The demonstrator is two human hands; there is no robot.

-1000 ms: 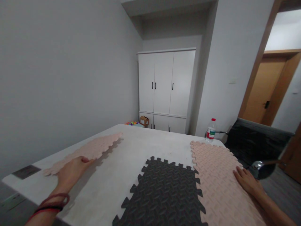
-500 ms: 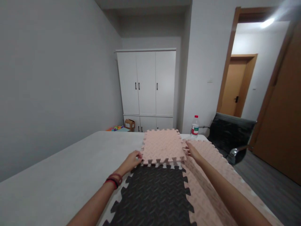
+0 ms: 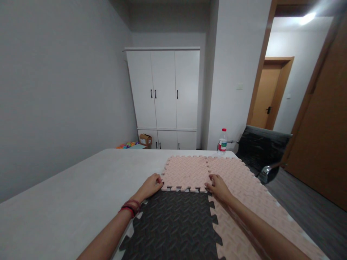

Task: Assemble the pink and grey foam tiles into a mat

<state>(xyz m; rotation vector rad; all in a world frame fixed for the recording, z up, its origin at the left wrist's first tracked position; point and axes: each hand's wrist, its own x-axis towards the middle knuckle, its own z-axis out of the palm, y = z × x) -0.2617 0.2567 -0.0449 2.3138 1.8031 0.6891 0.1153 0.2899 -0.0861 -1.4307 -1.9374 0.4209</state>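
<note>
A pink foam mat tile (image 3: 185, 171) with jigsaw edges lies nearly flat on the table, beyond a black foam mat tile (image 3: 175, 224). Its near teeth meet the black tile's far edge, with small white gaps showing between. My left hand (image 3: 152, 184) pinches the pink tile's near left corner, fingers closed. At the near right corner is my right hand (image 3: 218, 186), its curled thumb and fingers on the tile's edge; the fingertips' undersides are hidden. More pink foam tiles (image 3: 244, 191) run along the right side, partly under my right forearm.
The white table (image 3: 81, 187) extends to the left. A water bottle (image 3: 222, 142) with a red cap stands at its far right edge. A black chair (image 3: 264, 150) is beyond the right edge. Behind stand a white wardrobe (image 3: 165, 90) and a cardboard box (image 3: 145, 139).
The pink tile has come down and toward me, its near edge now against the black tile. My right hand has moved nearer, to the tile's corner. The view has shifted slightly.
</note>
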